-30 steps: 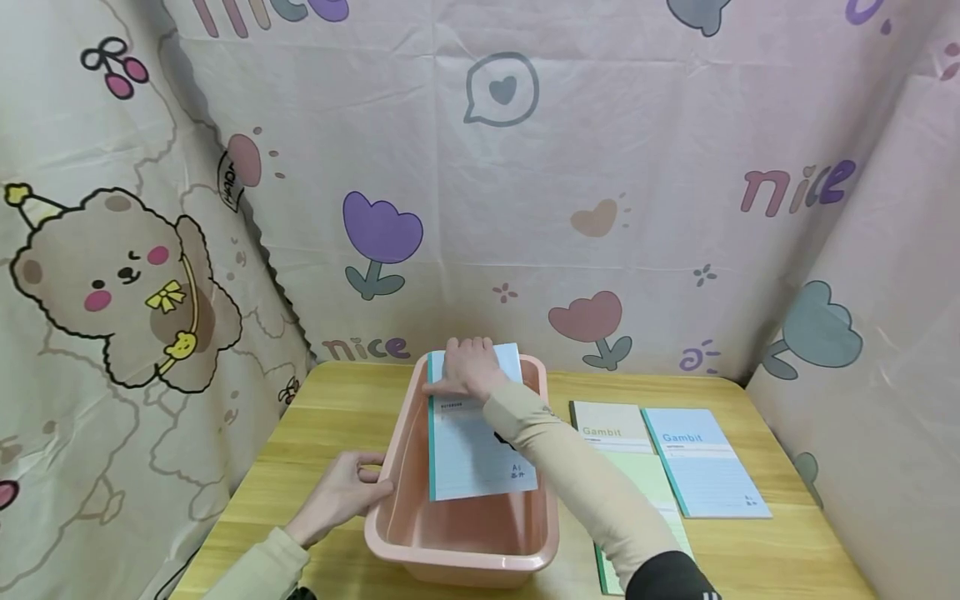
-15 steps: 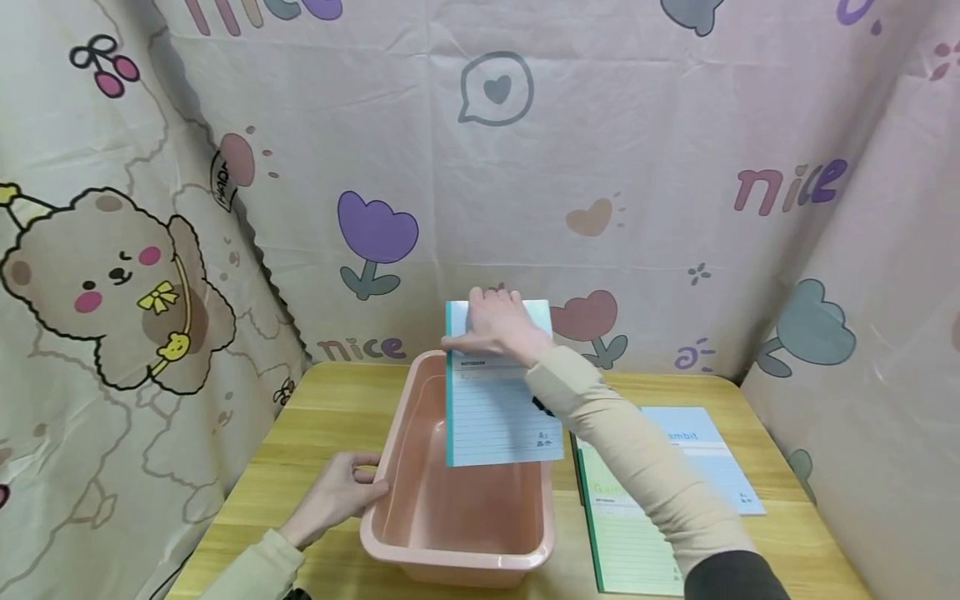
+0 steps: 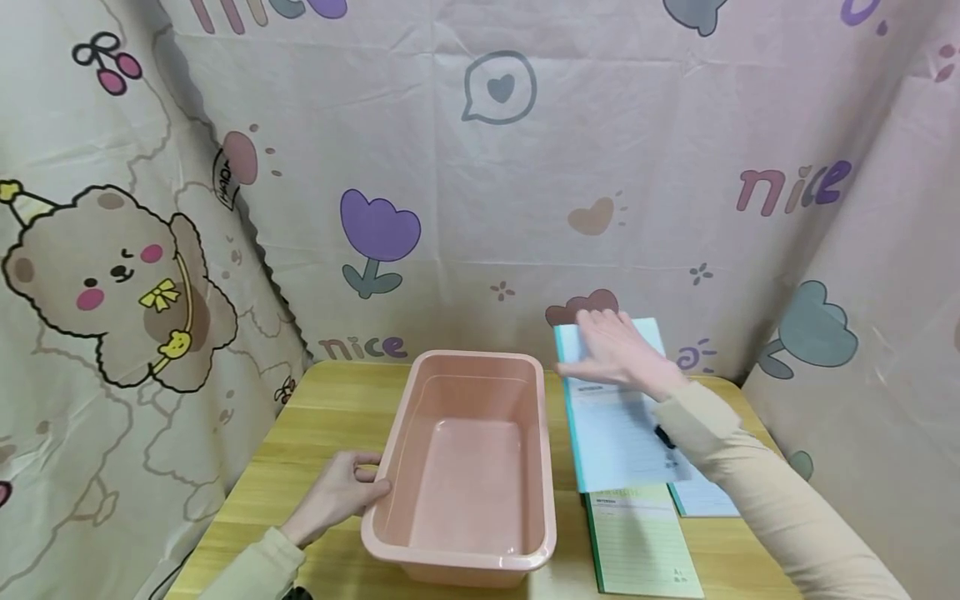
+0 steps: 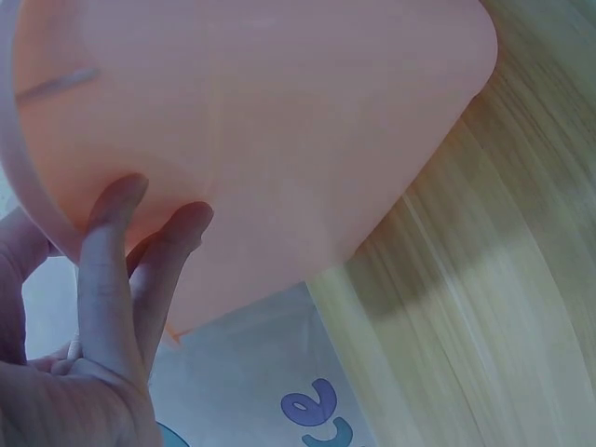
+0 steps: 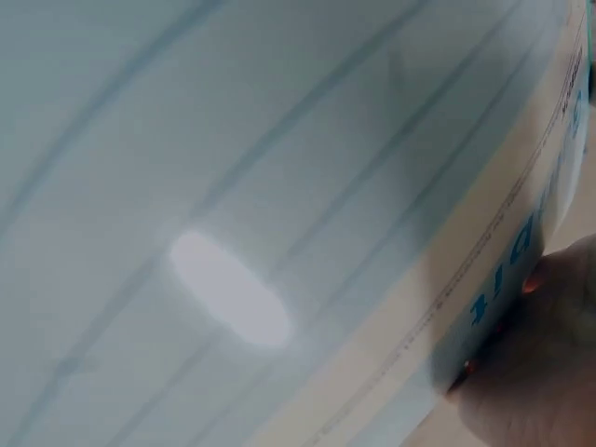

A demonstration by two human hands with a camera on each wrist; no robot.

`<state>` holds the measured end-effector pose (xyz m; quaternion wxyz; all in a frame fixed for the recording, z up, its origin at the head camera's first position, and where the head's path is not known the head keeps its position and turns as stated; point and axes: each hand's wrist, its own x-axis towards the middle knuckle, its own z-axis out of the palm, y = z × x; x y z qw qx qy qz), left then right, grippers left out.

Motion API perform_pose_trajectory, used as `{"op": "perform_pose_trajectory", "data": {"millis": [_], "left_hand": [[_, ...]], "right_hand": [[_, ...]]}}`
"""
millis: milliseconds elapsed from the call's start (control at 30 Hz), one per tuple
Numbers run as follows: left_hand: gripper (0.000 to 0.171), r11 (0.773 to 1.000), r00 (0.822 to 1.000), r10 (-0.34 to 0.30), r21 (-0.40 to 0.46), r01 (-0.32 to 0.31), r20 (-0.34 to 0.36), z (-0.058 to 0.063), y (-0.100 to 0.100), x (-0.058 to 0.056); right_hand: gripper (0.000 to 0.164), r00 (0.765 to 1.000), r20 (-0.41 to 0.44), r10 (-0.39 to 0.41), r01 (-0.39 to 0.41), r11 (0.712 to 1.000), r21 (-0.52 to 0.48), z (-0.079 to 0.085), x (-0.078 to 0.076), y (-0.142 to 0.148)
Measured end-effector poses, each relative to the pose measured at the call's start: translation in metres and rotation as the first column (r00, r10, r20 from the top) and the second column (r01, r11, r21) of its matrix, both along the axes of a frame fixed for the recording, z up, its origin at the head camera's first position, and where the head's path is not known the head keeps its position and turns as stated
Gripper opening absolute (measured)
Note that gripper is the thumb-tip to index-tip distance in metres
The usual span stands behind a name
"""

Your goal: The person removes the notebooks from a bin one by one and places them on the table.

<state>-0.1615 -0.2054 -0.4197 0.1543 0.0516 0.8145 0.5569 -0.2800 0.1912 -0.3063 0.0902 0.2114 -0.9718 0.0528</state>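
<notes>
On the left side of the pink plastic basin (image 3: 457, 552), my left hand (image 3: 341, 493) pinches the rim. The left wrist view shows fingers of that hand (image 4: 102, 345) against the basin's outer wall (image 4: 307, 121). The basin has nothing in it. To its right, my right hand (image 3: 622, 354) grips a light blue notebook (image 3: 615, 442) near its upper end, holding it above other notebooks. Close up in the right wrist view, the notebook's lined cover (image 5: 279, 186) looks bent, with part of the hand (image 5: 540, 363) at its lettered end.
Below the held notebook, a light green notebook (image 3: 645, 542) lies on the wooden table (image 3: 337, 400). Another blue notebook (image 3: 708, 498) lies to its right, partly covered by the held one and the arm. A printed cloth curtain (image 3: 450, 167) hangs behind the table.
My right hand has lifted the blue notebook out of the basin and carried it right, over the other notebooks. The left hand stays on the rim.
</notes>
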Motion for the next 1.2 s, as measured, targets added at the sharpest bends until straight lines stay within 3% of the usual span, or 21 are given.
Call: {"op": "perform_pose_trajectory", "data": {"millis": [200, 567, 833, 1200], "left_hand": [[0.059, 1.000, 1.000, -0.014, 0.014, 0.014, 0.001, 0.002, 0.000, 0.000], [0.058, 1.000, 1.000, -0.018, 0.021, 0.018, 0.000, 0.002, 0.001, -0.001], [0.058, 1.000, 1.000, -0.017, 0.015, 0.017, -0.001, 0.002, 0.000, -0.001], [0.059, 1.000, 1.000, -0.008, 0.003, 0.008, 0.002, 0.001, 0.001, -0.001]], "right_hand": [[0.059, 1.000, -0.005, -0.010, 0.010, 1.000, 0.026, -0.034, 0.017, 0.060], [0.061, 0.991, 0.048, -0.127, 0.125, 0.991, 0.039, -0.109, 0.038, 0.143], [0.068, 0.978, 0.111, -0.179, 0.174, 0.984, 0.048, -0.148, 0.049, 0.171], [0.069, 0.967, 0.139, -0.212, 0.205, 0.977, 0.058, -0.178, 0.053, 0.190]]}}
